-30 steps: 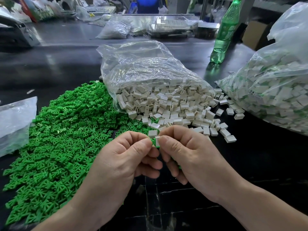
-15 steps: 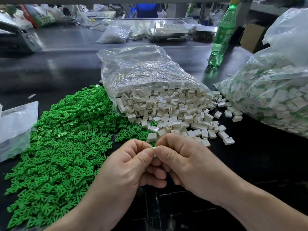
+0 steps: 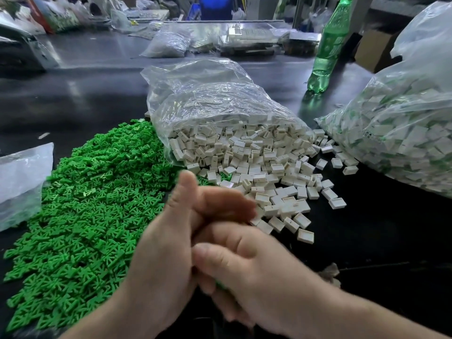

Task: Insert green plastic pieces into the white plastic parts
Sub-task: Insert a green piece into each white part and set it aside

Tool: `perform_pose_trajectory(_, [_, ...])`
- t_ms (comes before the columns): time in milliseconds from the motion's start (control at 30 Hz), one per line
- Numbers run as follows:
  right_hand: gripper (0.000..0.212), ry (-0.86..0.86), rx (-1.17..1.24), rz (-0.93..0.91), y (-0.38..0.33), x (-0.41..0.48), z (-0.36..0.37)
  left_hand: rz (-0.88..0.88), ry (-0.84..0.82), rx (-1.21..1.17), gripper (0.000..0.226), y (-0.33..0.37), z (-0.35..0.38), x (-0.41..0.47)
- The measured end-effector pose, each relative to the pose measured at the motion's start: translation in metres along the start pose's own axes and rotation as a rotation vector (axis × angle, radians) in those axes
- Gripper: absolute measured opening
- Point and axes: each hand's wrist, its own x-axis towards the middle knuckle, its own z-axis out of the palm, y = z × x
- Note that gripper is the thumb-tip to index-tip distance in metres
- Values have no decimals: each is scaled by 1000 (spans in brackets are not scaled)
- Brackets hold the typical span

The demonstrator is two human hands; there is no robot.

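Bright green pieces [image 3: 85, 216], off-white parts [image 3: 244, 155], black table [image 3: 391, 241], green bottle [image 3: 329, 45] — perhaps translucent

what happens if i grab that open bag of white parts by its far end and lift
Probably floppy: the open bag is thin, crumpled, sagging film. It would likely spill, since white parts already fan out of its mouth onto the table. Probably hefty, being well filled.

Fingertip pinch between hands is broken. Left hand [image 3: 176, 228] now sits higher, thumb lifted clear, fingers [image 3: 227, 205] stretched right and motion-blurred over near edge of white parts [image 3: 244, 157]. Right hand [image 3: 252, 270] is now lower, nearer camera, fingers curled, green piece [image 3: 221, 286] peeking beneath. White part pinched earlier is out of sight.
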Motion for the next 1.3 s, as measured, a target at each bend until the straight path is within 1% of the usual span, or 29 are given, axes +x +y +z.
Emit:
perform_pose_trajectory(67, [19,-6,-45,-19,0,-2,7,2,-7,27,78,-4,8,-5])
perform_pose_trajectory(200, [16,10,-77,-55,-4,-5,7,125,91,26,73,1,16,-7])
perform_pose_trajectory(267, [15,6,-71,-68,-5,-6,10,154,108,26,72,2,18,-9])
perform_pose_trajectory(367, [14,15,-81,-72,-2,-7,11,129,111,63,73,2,17,-11])
perform_pose_trajectory(467, [17,15,-70,-72,-3,-4,12,112,85,52,75,2,15,-10])
perform_pose_trajectory(567, [26,31,18,-63,-4,1,9,61,64,20,79,5,11,-3])
perform_pose_trajectory(600, [26,51,65,-52,-5,2,5,78,63,41,73,6,8,0])
perform_pose_trajectory(633, [24,76,116,-38,-5,3,0,138,74,131,59,6,5,1])
perform_pose_trajectory(700, [24,127,219,-20,-4,5,-12,332,124,446,25,8,-5,2])
perform_pose_trajectory(733, [24,150,268,-17,-4,5,-17,397,137,574,19,10,-9,0])
perform_pose_trajectory(800, [21,167,326,-22,-4,6,-24,459,125,727,19,12,-12,-1])
perform_pose_trajectory(900, [18,158,301,-27,-3,7,-24,575,132,904,15,13,-11,-1])
perform_pose_trajectory(1067, [22,169,276,-19,-2,7,-25,614,139,1052,14,13,-10,-1])
perform_pose_trajectory(1133, [19,166,267,-8,-2,7,-25,616,153,1107,14,14,-10,0])
perform_pose_trajectory(1233, [17,130,278,26,-1,8,-26,631,150,1122,14,15,-8,0])
perform_pose_trajectory(1300, [14,81,347,44,0,8,-28,656,135,1102,12,16,-7,-1])
